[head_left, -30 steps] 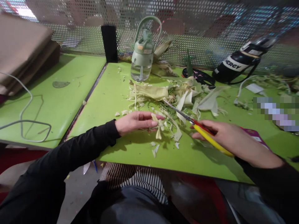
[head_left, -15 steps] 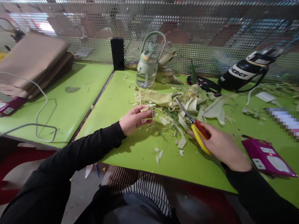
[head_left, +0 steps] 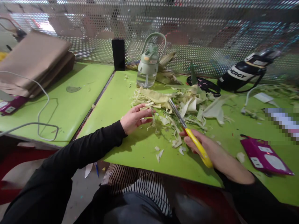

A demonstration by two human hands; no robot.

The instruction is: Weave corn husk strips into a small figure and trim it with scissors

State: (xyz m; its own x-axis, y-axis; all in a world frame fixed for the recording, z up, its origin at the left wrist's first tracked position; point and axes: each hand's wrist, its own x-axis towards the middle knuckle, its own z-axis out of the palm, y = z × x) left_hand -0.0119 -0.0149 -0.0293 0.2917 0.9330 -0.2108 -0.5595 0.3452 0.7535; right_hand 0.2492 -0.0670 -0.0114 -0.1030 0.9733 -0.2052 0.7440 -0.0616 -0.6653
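My left hand (head_left: 135, 117) rests on the green table (head_left: 130, 146) at the left edge of a heap of pale corn-husk strips (head_left: 177, 104), fingers curled and pinching a few thin strips. My right hand (head_left: 205, 149) grips yellow-and-red scissors (head_left: 187, 132) by the handles. Their blades point up and left into the heap, close together. Small cut scraps (head_left: 160, 152) lie in front of the heap, near the table's front edge.
A pale green water bottle (head_left: 149, 67) and a black block (head_left: 118, 54) stand at the back by the perforated metal screen. A black bottle (head_left: 245, 73) lies at the back right, a magenta packet (head_left: 265, 155) at the right. Brown folded material (head_left: 35, 60) and a white cable (head_left: 39, 115) sit on the left table.
My right hand has drawn the scissors back and left toward the front edge. My left hand went from flat fingers to curling around a few strips at the heap's edge.
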